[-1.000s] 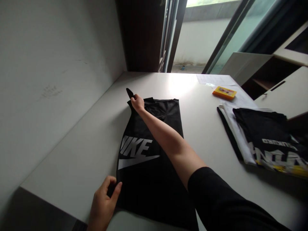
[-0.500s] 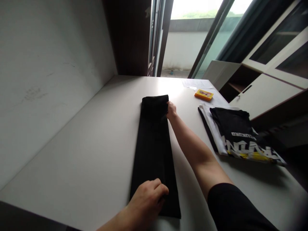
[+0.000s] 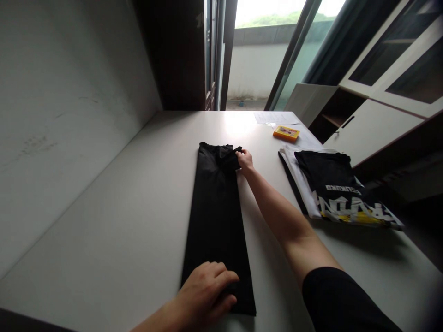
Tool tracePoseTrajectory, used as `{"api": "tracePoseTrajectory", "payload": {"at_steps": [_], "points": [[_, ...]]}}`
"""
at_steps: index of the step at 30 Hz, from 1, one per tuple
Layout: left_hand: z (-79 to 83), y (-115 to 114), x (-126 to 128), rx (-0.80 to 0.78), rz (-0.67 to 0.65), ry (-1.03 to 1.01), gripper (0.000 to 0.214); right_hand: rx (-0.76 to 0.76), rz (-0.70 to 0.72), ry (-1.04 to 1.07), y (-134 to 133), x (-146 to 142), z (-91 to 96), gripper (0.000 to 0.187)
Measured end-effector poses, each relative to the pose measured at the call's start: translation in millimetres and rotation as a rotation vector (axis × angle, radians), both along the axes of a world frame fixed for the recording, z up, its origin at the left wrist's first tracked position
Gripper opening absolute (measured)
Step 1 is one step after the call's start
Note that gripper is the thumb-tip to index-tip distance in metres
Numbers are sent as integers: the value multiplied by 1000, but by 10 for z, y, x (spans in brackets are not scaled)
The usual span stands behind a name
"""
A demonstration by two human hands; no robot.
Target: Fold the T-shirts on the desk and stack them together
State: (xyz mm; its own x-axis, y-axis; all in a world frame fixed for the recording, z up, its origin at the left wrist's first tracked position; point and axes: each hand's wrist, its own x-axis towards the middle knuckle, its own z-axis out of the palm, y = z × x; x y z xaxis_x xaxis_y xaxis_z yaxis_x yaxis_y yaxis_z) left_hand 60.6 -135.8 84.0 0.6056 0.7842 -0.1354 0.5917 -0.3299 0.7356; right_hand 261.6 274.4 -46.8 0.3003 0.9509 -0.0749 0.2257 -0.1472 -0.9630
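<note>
A black garment, folded lengthwise into a long strip, lies on the white table in front of me. Its far right corner is lifted and bunched between the pinched fingers of my right hand. Over the near end of the strip is my left hand, its fingers loosely curved and the thumb apart from them. Whether its fingertips touch the cloth I cannot tell. The garment's kind does not show clearly in this fold.
On the right side of the white table is a pile of folded clothes, a black printed shirt on top. Behind it sit an orange-yellow box and papers. A wall borders the left.
The flap that lay folded down across the far end has been turned back, leaving only the right corner bunched in my right hand. My left hand's thumb and fingers have parted.
</note>
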Motion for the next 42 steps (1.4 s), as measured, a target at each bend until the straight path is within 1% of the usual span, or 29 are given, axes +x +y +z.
{"api": "tracePoseTrajectory", "payload": {"at_steps": [2,4,7,10,11,12,14,15,16,18,20,22,24,27,29,30,32,33,35,37,38,40,42], "points": [[96,85,-66,-15,4,45,38,-52,36,-58,-5,19,19,30],[130,134,-109,-5,-37,87,43,-76,20,-212,-17,21,81,34],[49,122,-121,60,-147,112,58,-38,21,-485,-66,-57,232,38],[-84,74,-111,138,-279,102,67,76,65,-637,-141,-208,355,39],[-117,64,-110,142,-315,104,69,76,86,-650,-161,-251,375,39],[-140,58,-112,138,-337,109,71,42,112,-648,-177,-282,384,38],[-163,56,-118,133,-345,119,73,-68,147,-620,-198,-302,388,34],[-166,58,-122,137,-345,120,74,-104,141,-601,-207,-297,389,33],[-168,61,-125,140,-342,118,74,-108,117,-583,-217,-289,396,34],[-167,68,-129,139,-338,109,75,-38,48,-561,-240,-291,431,39],[-162,77,-130,120,-346,99,77,39,19,-567,-257,-343,488,44],[-152,88,-130,102,-353,88,76,71,43,-595,-252,-451,542,48],[-138,97,-131,94,-348,85,74,50,125,-609,-225,-593,562,56],[-123,106,-135,98,-336,85,73,-7,322,-497,-189,-804,511,63],[-124,110,-139,105,-333,82,73,12,403,-436,-203,-908,437,59],[-127,111,-141,107,-333,82,73,45,413,-458,-222,-943,394,55],[-138,112,-145,110,-334,78,73,145,428,-611,-266,-977,303,49],[-145,112,-146,111,-336,74,73,190,459,-708,-282,-975,257,48],[-158,111,-148,113,-341,70,71,224,578,-869,-283,-939,170,50],[-172,109,-148,117,-340,67,71,175,691,-959,-235,-869,101,56],[-179,109,-149,119,-339,65,70,128,716,-982,-196,-828,77,59],[-194,109,-149,122,-342,61,71,19,700,-1006,-111,-751,55,64],[-207,111,-150,126,-347,54,72,-69,635,-1020,-50,-704,58,68]]}}
